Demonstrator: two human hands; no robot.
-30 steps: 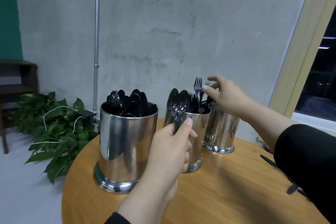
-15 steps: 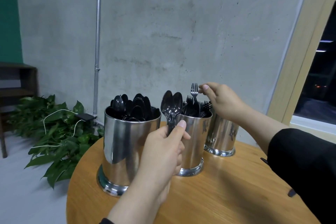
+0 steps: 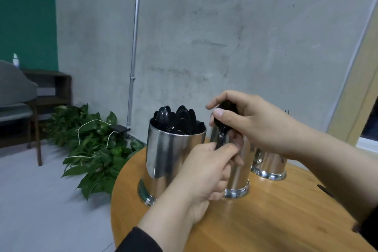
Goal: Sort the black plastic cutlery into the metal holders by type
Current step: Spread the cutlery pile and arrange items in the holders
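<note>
Three shiny metal holders stand on a round wooden table [image 3: 266, 221]. The big left holder [image 3: 173, 153] is packed with black plastic spoons [image 3: 178, 118]. My left hand [image 3: 204, 172] grips the handles of a small bunch of black spoons [image 3: 222, 129] in front of the middle holder [image 3: 239, 176]. My right hand [image 3: 255, 122] has come over and pinches the bowls of those same spoons between thumb and fingers. The right holder [image 3: 270, 161] is partly hidden behind my right wrist; the tops of the middle and right holders are hidden.
A loose black cutlery piece [image 3: 325, 189] lies near the table's right edge under my right sleeve. Leafy plants [image 3: 92, 149] with a white cable lie on the floor at the left. A grey concrete wall stands right behind the table; a chair and a dark shelf are at far left.
My right hand left the forks in the back holders and moved left onto the spoon bowls held by my left hand. The view shifted, so the table sits further right.
</note>
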